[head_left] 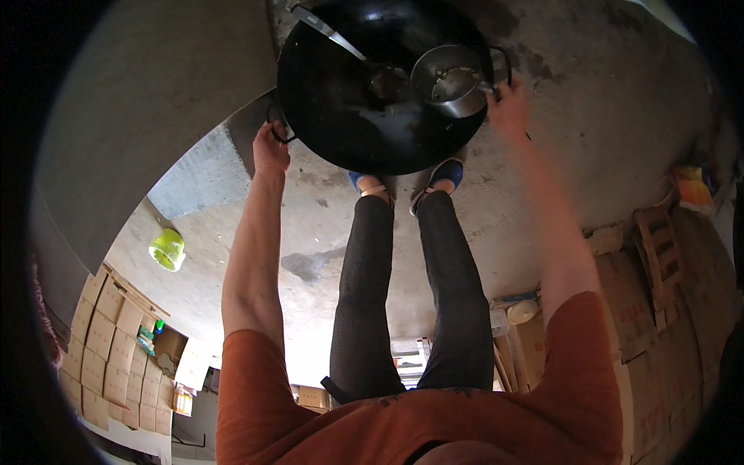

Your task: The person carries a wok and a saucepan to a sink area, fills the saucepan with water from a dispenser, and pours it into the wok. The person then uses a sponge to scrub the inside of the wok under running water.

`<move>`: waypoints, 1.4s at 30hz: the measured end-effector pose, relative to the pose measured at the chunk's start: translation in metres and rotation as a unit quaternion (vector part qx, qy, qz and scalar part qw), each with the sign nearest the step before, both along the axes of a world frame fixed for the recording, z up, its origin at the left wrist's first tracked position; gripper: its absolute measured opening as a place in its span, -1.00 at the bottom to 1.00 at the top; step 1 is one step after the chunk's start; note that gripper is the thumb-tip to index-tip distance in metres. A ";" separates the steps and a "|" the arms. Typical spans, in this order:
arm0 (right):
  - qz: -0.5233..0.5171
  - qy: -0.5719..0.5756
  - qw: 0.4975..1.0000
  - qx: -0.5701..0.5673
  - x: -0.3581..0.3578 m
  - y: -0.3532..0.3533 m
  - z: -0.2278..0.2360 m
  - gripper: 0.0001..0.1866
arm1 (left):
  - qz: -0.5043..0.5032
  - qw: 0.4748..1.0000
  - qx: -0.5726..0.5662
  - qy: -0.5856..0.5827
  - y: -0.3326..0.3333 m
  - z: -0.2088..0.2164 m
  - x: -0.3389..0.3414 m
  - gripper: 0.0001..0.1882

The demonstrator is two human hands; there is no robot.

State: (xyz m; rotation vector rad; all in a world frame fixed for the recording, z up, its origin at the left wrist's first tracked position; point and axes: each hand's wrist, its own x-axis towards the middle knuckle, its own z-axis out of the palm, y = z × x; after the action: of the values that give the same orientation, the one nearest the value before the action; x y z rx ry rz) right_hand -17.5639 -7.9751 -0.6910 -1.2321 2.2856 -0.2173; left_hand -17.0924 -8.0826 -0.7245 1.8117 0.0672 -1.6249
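Black wok [325,116] at the top of your head view, straight ahead of you, its near rim meeting the outline of your blue shoes [448,174]; whether it is lifted or resting on something, you can't tell from here. Your hands are well apart, one at each side. Your left hand [271,147] has its fingers curled round the left loop handle [291,140]. Over on the other side, your right hand [508,112] is smeared by blur, up against the saucepan's stub of a handle and just beside the right loop handle [508,62]; which of them it grips, if either, can't be told.

Now the risks! That metal saucepan [467,106] sits inside the wok, toward the right, with pale bits in it; any tilt could send it sliding and spill them. A long-handled utensil [329,31] leans out over the far left rim, so a jolt could swing it loose. And if your right hand has only the saucepan, the wok's weight would pull on your left alone and could twist it, right above your feet on that stained concrete floor [310,209].
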 end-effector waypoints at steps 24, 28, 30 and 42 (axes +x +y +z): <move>-0.035 -0.146 0.961 0.231 0.009 0.106 0.258 -0.61 | -0.301 0.946 0.109 0.044 0.173 0.251 -0.065 -0.56; -0.163 -0.165 0.950 0.209 -0.028 0.118 0.334 -0.72 | -0.312 0.949 0.019 0.040 0.110 0.306 -0.105 -0.57; -0.236 -0.201 0.937 0.164 -0.053 0.109 0.360 -0.71 | -0.321 0.946 -0.045 0.020 0.063 0.332 -0.131 -0.55; -0.395 -0.325 0.854 -0.095 -0.329 -0.175 0.404 -0.50 | -0.378 0.886 -0.237 -0.129 -0.259 0.424 -0.369 -0.21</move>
State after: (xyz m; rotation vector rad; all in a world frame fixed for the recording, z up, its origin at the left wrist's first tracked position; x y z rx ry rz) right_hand -17.8932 -8.1504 -0.2873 -0.1358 2.0213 -1.0039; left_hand -17.4617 -8.3414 -0.3009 1.7158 -1.1886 -1.6477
